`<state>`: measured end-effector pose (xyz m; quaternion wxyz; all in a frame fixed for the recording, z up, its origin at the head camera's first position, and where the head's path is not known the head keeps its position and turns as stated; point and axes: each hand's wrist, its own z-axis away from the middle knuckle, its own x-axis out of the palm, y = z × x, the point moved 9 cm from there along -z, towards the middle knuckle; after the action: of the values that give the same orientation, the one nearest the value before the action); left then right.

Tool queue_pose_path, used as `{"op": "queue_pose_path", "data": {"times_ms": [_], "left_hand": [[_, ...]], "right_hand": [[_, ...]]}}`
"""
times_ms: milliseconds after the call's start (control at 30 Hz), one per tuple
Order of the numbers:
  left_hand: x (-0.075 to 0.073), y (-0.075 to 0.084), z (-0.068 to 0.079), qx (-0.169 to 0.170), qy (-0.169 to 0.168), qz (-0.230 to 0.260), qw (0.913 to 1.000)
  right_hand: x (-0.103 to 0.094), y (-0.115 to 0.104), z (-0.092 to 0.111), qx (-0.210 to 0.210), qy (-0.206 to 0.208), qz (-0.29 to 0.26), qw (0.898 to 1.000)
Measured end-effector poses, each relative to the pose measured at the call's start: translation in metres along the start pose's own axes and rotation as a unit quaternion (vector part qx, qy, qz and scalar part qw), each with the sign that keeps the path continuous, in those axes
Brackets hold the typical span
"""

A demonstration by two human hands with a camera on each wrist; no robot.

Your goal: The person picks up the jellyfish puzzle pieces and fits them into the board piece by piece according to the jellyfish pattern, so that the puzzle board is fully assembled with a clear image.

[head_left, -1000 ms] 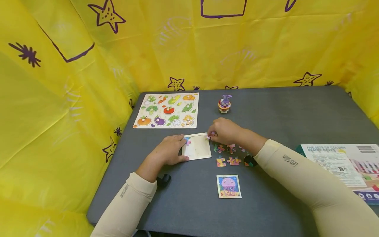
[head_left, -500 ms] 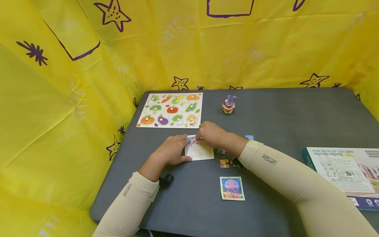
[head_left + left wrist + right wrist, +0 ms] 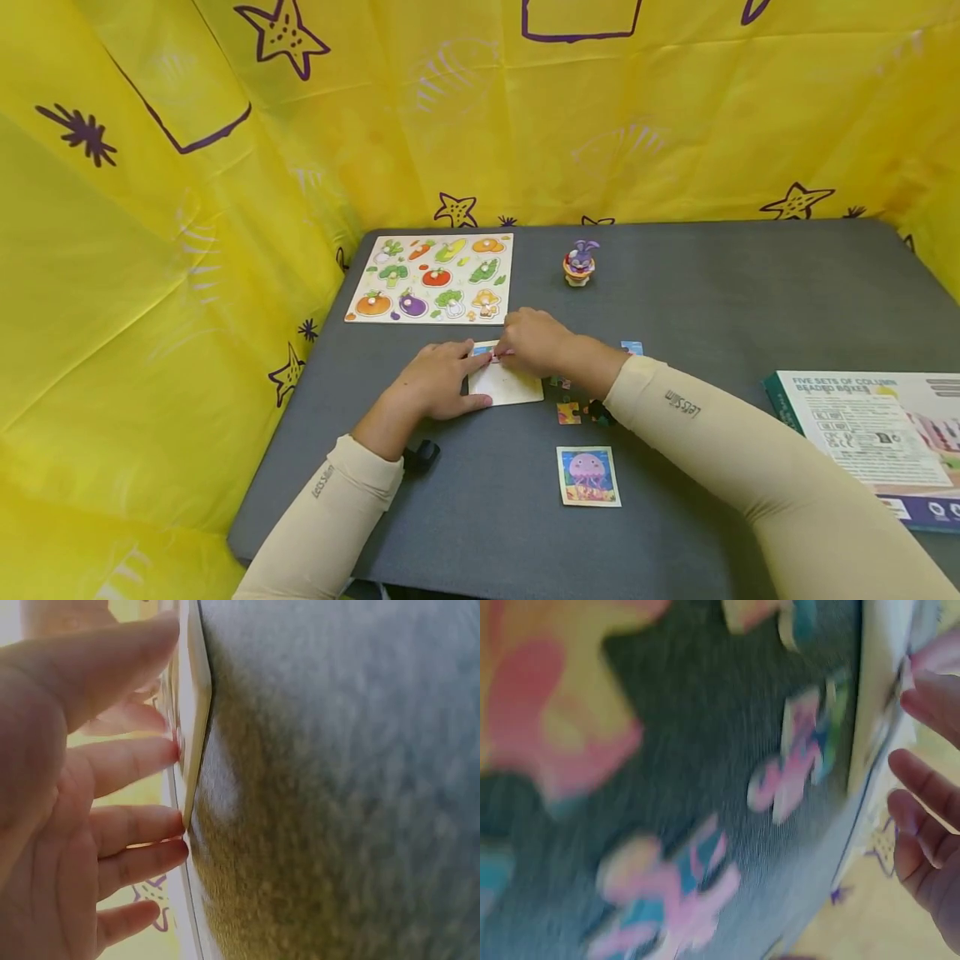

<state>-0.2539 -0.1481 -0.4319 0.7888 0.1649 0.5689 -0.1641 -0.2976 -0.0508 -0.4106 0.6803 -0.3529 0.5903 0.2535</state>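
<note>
A small pale wooden puzzle tray (image 3: 513, 387) lies on the grey table, a few coloured pieces along its far left edge. My left hand (image 3: 442, 379) rests on its left side with straight fingers; the index fingertip touches the area of the pieces and the thumb lies at the near corner. Over the tray's far part, my right hand (image 3: 534, 342) pinches a small pink puzzle piece, mostly hidden by the fingers. Loose jigsaw pieces (image 3: 567, 413) lie right of the tray, partly covered by the right forearm; pink and blue pieces (image 3: 671, 896) show in the right wrist view.
A jellyfish picture card (image 3: 588, 476) lies nearer me. Behind the tray are a vegetable peg board (image 3: 504, 250) and a purple rabbit figurine (image 3: 579, 263). At right stands a flat-lying printed box (image 3: 862, 433). Yellow cloth (image 3: 375, 125) walls in the table's back and left.
My right hand has come left from the tray's right edge to its far left part with a piece. The left index finger has since stretched onto the pieces there.
</note>
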Motion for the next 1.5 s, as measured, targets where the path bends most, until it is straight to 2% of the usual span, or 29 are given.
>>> {"op": "queue_pose_path", "data": {"times_ms": [300, 467, 667, 800, 900, 1133, 1300, 1500], "left_hand": [[-0.001, 0.006, -0.004, -0.02, 0.008, -0.061, 0.9979], [-0.003, 0.006, -0.004, -0.02, 0.012, -0.054, 0.9983], [-0.002, 0.004, -0.005, -0.014, 0.02, -0.028, 0.9993], [0.0, 0.004, -0.006, -0.011, 0.01, -0.023, 0.9996], [0.0, 0.006, -0.006, -0.004, -0.003, -0.032, 0.9995], [0.0, 0.007, -0.006, 0.005, -0.012, -0.039, 0.9992], [-0.001, 0.011, -0.008, 0.013, -0.008, -0.038, 0.9992], [0.0, 0.011, -0.007, 0.014, -0.006, -0.033, 0.9993]], "right_hand": [[-0.009, 0.049, 0.034, 0.073, 0.0, -0.028, 0.997], [-0.013, 0.072, 0.059, 0.102, 0.005, -0.041, 0.994], [-0.015, 0.1, 0.092, 0.147, -0.021, -0.054, 0.987], [-0.013, 0.115, 0.111, 0.167, -0.042, -0.066, 0.983], [-0.011, 0.121, 0.122, 0.164, -0.041, -0.072, 0.983], [-0.009, 0.128, 0.13, 0.154, -0.022, -0.096, 0.983], [-0.01, 0.138, 0.134, 0.186, -0.007, -0.136, 0.973], [-0.024, 0.135, 0.119, 0.205, 0.026, -0.17, 0.964]]}}
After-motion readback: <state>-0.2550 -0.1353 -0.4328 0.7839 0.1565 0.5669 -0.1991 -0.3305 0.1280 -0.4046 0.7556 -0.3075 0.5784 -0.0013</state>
